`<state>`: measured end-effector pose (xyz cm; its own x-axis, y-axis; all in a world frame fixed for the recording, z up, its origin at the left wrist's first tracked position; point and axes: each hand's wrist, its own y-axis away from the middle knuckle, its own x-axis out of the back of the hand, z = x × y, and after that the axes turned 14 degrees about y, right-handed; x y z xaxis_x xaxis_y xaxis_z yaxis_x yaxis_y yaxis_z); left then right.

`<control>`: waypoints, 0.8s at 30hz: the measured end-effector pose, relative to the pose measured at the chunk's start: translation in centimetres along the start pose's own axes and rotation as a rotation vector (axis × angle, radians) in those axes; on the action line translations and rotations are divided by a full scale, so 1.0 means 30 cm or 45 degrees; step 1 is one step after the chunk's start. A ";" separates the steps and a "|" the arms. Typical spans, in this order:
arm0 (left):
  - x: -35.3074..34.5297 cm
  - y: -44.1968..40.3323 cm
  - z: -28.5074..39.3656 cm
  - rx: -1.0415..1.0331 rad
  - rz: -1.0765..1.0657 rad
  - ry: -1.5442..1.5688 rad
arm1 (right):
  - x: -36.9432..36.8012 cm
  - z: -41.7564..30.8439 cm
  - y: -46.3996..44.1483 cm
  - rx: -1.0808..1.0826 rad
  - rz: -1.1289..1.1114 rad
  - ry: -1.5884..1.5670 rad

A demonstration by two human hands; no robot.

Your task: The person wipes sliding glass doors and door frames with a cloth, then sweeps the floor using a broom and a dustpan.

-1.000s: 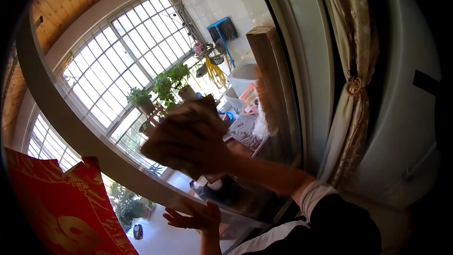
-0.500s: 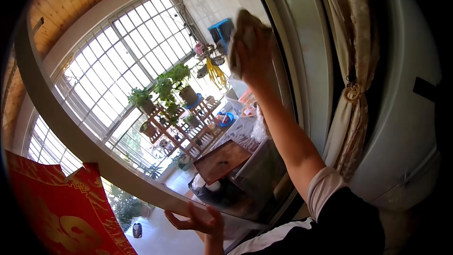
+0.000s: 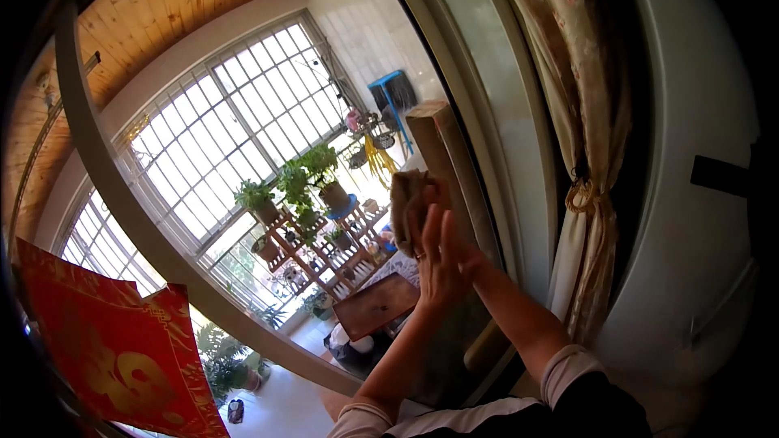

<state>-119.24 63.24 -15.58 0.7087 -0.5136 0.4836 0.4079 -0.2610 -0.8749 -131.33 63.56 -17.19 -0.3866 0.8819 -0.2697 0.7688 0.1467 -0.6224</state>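
A crumpled brown cloth (image 3: pixel 408 207) is bunched up in front of the glass pane, with my right hand (image 3: pixel 462 253) closed on it. Part of that hand is hidden behind my left hand (image 3: pixel 441 268), which is raised against it. The left fingers are stretched upward beside the cloth and hold nothing that I can see. Both forearms come up from the bottom and meet at the hands.
A pale frame bar (image 3: pixel 162 239) curves down the left, near a red and gold paper (image 3: pixel 122 349). Potted plants (image 3: pixel 320 174) on a wooden rack (image 3: pixel 333 259) stand beyond the glass. A tied curtain (image 3: pixel 588 211) hangs on the right.
My right hand has come down from the upper glass with the cloth. My left hand has risen from the lower frame to meet it. The view has shifted slightly.
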 end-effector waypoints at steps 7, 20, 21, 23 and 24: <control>-0.059 0.007 -0.141 0.166 -0.045 -0.427 | 0.097 -0.021 -0.065 -0.273 -0.454 -0.293; 0.080 -0.421 -0.316 -0.129 0.112 -0.544 | 0.382 0.035 0.102 -0.051 -0.538 0.232; 0.127 -0.518 -0.389 -0.119 0.436 -0.032 | 0.437 0.068 0.152 -0.158 -0.657 0.221; 0.322 -0.771 -0.201 -0.328 0.351 0.905 | 0.546 0.128 0.280 -0.371 -0.834 0.223; 0.452 -0.887 -0.208 -0.349 0.316 0.917 | 0.596 0.155 0.358 -0.479 -0.893 0.236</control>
<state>-124.07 58.12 14.12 0.1776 -0.9587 0.2220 0.0657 -0.2135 -0.9747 -132.36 78.83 -32.11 -0.7763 0.5840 0.2373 0.5116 0.8036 -0.3041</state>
